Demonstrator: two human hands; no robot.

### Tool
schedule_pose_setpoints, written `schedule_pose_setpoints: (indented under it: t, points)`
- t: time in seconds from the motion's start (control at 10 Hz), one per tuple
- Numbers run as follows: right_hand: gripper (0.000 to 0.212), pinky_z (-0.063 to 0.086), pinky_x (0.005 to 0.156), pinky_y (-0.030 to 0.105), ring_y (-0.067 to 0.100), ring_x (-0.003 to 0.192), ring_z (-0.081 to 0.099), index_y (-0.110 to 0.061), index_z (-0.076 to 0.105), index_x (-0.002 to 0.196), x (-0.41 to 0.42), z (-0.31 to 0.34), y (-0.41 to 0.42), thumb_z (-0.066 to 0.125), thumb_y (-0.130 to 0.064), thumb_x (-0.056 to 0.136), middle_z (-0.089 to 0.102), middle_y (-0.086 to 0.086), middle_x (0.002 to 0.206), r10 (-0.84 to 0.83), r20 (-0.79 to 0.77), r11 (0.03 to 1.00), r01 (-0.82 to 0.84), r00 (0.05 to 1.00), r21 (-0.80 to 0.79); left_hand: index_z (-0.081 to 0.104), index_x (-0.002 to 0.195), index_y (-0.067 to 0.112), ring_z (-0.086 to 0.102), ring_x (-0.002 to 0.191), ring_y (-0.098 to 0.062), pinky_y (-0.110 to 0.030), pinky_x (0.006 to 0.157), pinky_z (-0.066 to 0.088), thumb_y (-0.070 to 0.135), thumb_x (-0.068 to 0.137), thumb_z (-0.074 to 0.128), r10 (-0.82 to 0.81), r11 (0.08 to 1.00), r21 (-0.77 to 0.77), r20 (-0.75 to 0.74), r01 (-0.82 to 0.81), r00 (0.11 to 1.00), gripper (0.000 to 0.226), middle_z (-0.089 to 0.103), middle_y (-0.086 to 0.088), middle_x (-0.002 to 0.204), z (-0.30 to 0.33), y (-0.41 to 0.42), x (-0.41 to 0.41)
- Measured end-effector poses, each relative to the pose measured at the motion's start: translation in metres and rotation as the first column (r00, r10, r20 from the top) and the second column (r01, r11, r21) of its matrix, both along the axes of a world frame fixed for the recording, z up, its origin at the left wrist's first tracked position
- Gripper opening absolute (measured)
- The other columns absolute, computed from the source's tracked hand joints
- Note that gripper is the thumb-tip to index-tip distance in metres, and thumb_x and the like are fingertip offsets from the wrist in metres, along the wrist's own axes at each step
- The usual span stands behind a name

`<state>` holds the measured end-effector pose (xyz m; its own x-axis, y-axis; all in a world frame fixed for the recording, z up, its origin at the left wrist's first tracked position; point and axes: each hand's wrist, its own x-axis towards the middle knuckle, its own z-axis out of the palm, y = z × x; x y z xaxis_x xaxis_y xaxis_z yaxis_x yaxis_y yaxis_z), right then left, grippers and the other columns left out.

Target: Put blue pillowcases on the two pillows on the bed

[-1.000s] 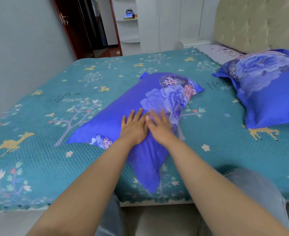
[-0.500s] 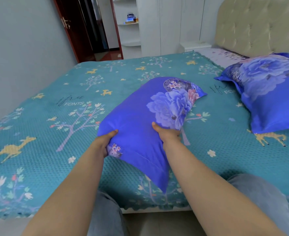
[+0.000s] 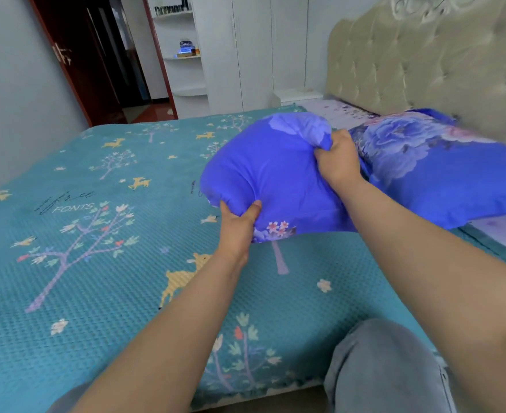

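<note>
Both hands have hold of the nearer pillow (image 3: 278,174), already inside its blue pillowcase, and carry it above the teal bedspread (image 3: 102,263) toward the head of the bed. The left hand (image 3: 238,225) grips the lower near corner, thumb curled over the top of the fabric and fingers tucked beneath, just beside a small printed cluster of pink flowers. The right hand (image 3: 336,160) bunches the upper edge of the case in a closed fist, so the cloth puckers around the knuckles. The pillow is tilted, its far end higher than the corner in the left hand (whether any part of it touches the spread underneath cannot be told). Just beyond it, touching or very nearly so, lies the second pillow (image 3: 442,174), also in a blue case with a large flower print, resting against the padded beige headboard (image 3: 418,61). A knee in grey-blue trousers (image 3: 383,365) shows at the bed's near edge
</note>
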<state>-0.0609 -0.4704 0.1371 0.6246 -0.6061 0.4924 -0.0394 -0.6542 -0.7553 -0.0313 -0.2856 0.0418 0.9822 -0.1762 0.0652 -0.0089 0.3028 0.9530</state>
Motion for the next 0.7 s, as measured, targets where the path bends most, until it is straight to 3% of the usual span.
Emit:
schedule_pose_setpoints:
  t: [0.1, 0.2, 0.3, 0.4, 0.5, 0.6, 0.7]
  points:
    - [0.004, 0.043, 0.083, 0.037, 0.030, 0.098, 0.055, -0.014, 0.050, 0.085, -0.003, 0.004, -0.055, 0.053, -0.016, 0.085, 0.054, 0.017, 0.106, -0.047, -0.017, 0.998, 0.046, 0.999, -0.044, 0.033, 0.140, 0.014, 0.058, 0.112, -0.017, -0.039, 0.099, 0.047, 0.011, 0.084, 0.066, -0.072, 0.991, 0.116, 0.099, 0.061, 0.992, 0.065, 0.054, -0.001, 0.131, 0.009, -0.044, 0.002]
    - [0.057, 0.041, 0.098, 0.041, 0.029, 0.116, 0.051, -0.008, 0.054, 0.121, -0.004, -0.004, -0.110, 0.058, -0.046, 0.080, 0.052, 0.020, 0.123, -0.099, -0.157, 0.995, 0.097, 0.983, -0.020, 0.024, 0.140, 0.010, 0.052, 0.117, -0.018, -0.034, 0.098, 0.046, 0.016, 0.081, 0.070, -0.139, 0.947, 0.303, 0.081, 0.108, 0.987, 0.075, 0.045, -0.006, 0.137, 0.000, -0.081, 0.008]
    - [0.071, 0.020, 0.114, 0.039, 0.031, 0.142, 0.019, -0.017, 0.024, 0.148, -0.010, -0.030, -0.146, 0.054, -0.047, 0.090, 0.022, 0.022, 0.150, -0.145, -0.446, 0.989, 0.139, 0.883, -0.047, 0.024, 0.137, 0.016, 0.064, 0.084, -0.027, -0.026, 0.051, 0.049, 0.030, 0.071, 0.069, -0.201, 0.843, 0.470, -0.179, 0.263, 0.963, 0.081, 0.052, -0.010, 0.121, -0.021, -0.101, 0.008]
    - [0.070, 0.018, 0.116, 0.040, 0.029, 0.142, 0.019, -0.015, 0.027, 0.147, -0.017, -0.074, -0.153, 0.052, -0.048, 0.091, 0.022, 0.015, 0.153, -0.040, -0.687, 0.998, -0.007, 0.725, -0.065, 0.032, 0.134, 0.019, 0.052, 0.064, -0.011, -0.022, 0.051, 0.039, 0.018, 0.091, 0.056, -0.311, 0.753, 0.457, -0.388, 0.474, 0.868, 0.049, 0.051, -0.003, 0.107, -0.044, -0.103, -0.003]
    - [0.082, 0.014, 0.116, 0.039, 0.030, 0.143, 0.012, -0.021, 0.015, 0.150, -0.032, -0.107, -0.140, 0.060, -0.047, 0.086, 0.013, 0.014, 0.155, -0.033, -0.754, 0.994, -0.060, 0.655, -0.096, 0.029, 0.140, 0.020, 0.052, 0.069, -0.009, -0.023, 0.057, 0.040, 0.020, 0.096, 0.050, -0.337, 0.753, 0.430, -0.398, 0.498, 0.853, 0.049, 0.049, 0.000, 0.115, -0.053, -0.096, -0.011]
    - [0.078, 0.017, 0.115, 0.040, 0.028, 0.143, 0.015, -0.018, 0.024, 0.148, -0.035, -0.119, -0.128, 0.062, -0.044, 0.085, 0.018, 0.014, 0.154, -0.049, -0.687, 0.992, -0.046, 0.725, -0.120, 0.037, 0.137, 0.019, 0.054, 0.068, -0.009, -0.022, 0.056, 0.039, 0.020, 0.096, 0.050, -0.339, 0.744, 0.423, -0.426, 0.516, 0.839, 0.043, 0.054, 0.000, 0.113, -0.057, -0.082, -0.011]
    - [0.037, 0.037, 0.100, 0.027, 0.017, 0.116, 0.053, -0.009, 0.059, 0.122, -0.048, -0.088, -0.089, 0.061, -0.028, 0.090, 0.058, 0.010, 0.129, 0.086, -0.396, 0.996, -0.081, 0.914, 0.030, 0.051, 0.117, 0.021, 0.052, 0.063, -0.007, -0.019, 0.053, 0.036, 0.013, 0.093, 0.052, -0.306, 0.743, 0.475, -0.385, 0.472, 0.871, 0.025, 0.057, 0.005, 0.084, -0.052, -0.055, -0.007]
